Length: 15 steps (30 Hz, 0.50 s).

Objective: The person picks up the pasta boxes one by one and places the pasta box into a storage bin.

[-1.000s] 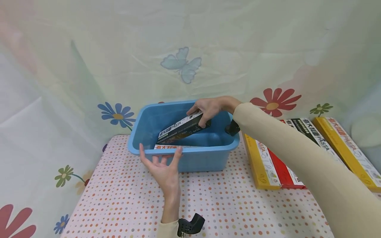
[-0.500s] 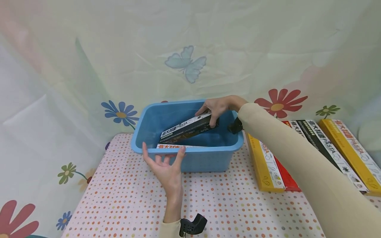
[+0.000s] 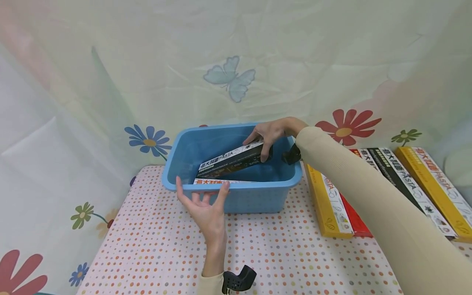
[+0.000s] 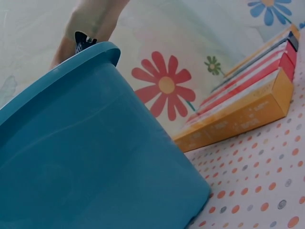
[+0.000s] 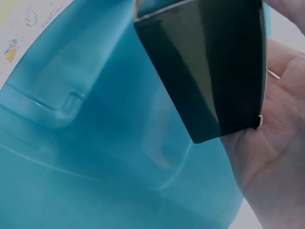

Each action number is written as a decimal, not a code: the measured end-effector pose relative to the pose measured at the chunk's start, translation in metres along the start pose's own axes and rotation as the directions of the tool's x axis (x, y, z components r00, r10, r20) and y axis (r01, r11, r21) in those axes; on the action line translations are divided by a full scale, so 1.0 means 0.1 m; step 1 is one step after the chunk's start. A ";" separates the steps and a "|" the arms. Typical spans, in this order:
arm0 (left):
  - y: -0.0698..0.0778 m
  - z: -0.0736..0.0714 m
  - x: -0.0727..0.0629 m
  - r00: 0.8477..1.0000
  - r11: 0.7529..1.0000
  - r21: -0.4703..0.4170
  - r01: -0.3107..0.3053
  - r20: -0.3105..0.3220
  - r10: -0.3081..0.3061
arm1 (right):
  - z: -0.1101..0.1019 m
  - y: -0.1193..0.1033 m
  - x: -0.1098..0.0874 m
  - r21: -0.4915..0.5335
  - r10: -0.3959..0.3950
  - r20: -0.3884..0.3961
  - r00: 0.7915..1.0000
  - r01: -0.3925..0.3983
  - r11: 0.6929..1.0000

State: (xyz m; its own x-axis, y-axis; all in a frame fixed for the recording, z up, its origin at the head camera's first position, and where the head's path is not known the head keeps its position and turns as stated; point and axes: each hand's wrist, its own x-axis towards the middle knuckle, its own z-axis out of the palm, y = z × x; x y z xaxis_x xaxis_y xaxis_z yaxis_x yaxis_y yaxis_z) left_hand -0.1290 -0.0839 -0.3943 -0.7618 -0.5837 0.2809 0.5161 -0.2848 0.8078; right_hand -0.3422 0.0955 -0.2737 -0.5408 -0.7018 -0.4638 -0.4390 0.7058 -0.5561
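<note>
The right wrist view shows what the head view hides: the plain dark end of the black pasta box (image 3: 233,159), with the right hand (image 3: 271,133) close along its side. The left wrist view adds the outer wall of the blue bin (image 3: 254,198) and the long side of the near yellow box (image 3: 330,215). In the head view, the right hand grips the black box's raised right end, thumb and fingers parted by its width; the box slants inside the bin, left end lower. The left hand (image 3: 206,215) holds the bin's near rim, its digits spread wide. "意大利面 PASTA" reads on the black box's white strip, and "意大利面" in orange-red on a second box (image 3: 210,181) by the near wall. To the right, the dark box (image 3: 394,172) and far yellow box (image 3: 435,188) also bear "PASTA"; the red box (image 3: 355,215) is mostly behind the sleeve (image 3: 365,209). Compared with a second earlier, the right hand and the raised end sit slightly farther right in the bin.
</note>
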 end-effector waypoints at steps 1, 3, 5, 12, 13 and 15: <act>0.00 0.00 0.00 1.000 1.000 0.000 -0.003 0.001 0.003 | 0.00 0.00 0.00 -0.003 0.001 -0.001 1.000 -0.001 1.000; 0.00 0.00 0.00 1.000 1.000 0.000 -0.003 0.001 0.003 | 0.00 0.01 -0.01 -0.014 0.010 -0.010 1.000 -0.010 1.000; 0.00 0.01 -0.01 1.000 1.000 0.000 -0.001 0.001 0.001 | 0.00 0.02 -0.04 -0.029 0.025 -0.025 0.999 -0.026 0.999; -0.02 0.02 -0.03 1.000 1.000 -0.001 0.008 0.009 -0.008 | 0.03 0.07 -0.08 0.004 0.037 -0.083 0.996 -0.036 0.999; -0.03 0.02 -0.02 1.000 1.000 -0.002 0.011 0.010 -0.011 | 0.03 0.07 -0.09 0.009 0.026 -0.100 0.995 -0.025 1.000; -0.03 0.03 -0.02 1.000 1.000 -0.002 0.013 0.014 -0.013 | 0.02 0.04 -0.11 0.016 0.001 -0.124 0.992 0.001 1.000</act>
State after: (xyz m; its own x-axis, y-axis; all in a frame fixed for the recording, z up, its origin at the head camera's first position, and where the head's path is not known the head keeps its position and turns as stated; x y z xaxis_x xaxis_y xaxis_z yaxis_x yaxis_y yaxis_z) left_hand -0.1299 -0.0798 -0.3957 -0.7740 -0.5692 0.2773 0.5067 -0.2944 0.8103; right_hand -0.3367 0.1061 -0.2719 -0.6260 -0.6834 -0.3756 -0.4280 0.7037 -0.5671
